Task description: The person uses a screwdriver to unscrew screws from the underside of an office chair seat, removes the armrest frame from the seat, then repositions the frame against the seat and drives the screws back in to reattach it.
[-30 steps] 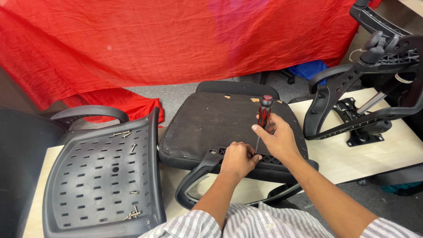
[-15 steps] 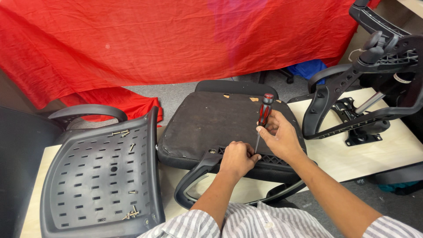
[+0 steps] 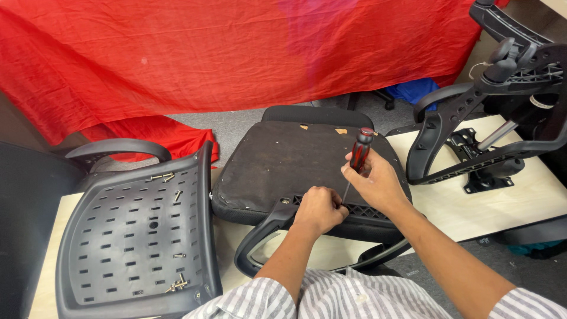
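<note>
An upturned black chair seat [image 3: 283,165] lies on the pale table [image 3: 472,207], its underside up. My right hand [image 3: 378,180] grips a red and black screwdriver [image 3: 358,155], held upright with its shaft pointing down at the seat's near edge. My left hand [image 3: 319,210] is closed at that same edge beside the screwdriver tip, on the bracket of a black armrest [image 3: 266,236] that curves toward me. What the left fingers pinch is hidden.
A perforated black chair back shell [image 3: 139,236] lies at the left with several loose screws [image 3: 177,285] on it. A black chair frame with mechanism [image 3: 490,136] stands at the right. Red cloth [image 3: 236,53] hangs behind. A dark chair part [image 3: 23,212] sits far left.
Hands and screwdriver stay at the seat's near edge, with only a slight shift of the view. Nothing was picked up or let go.
</note>
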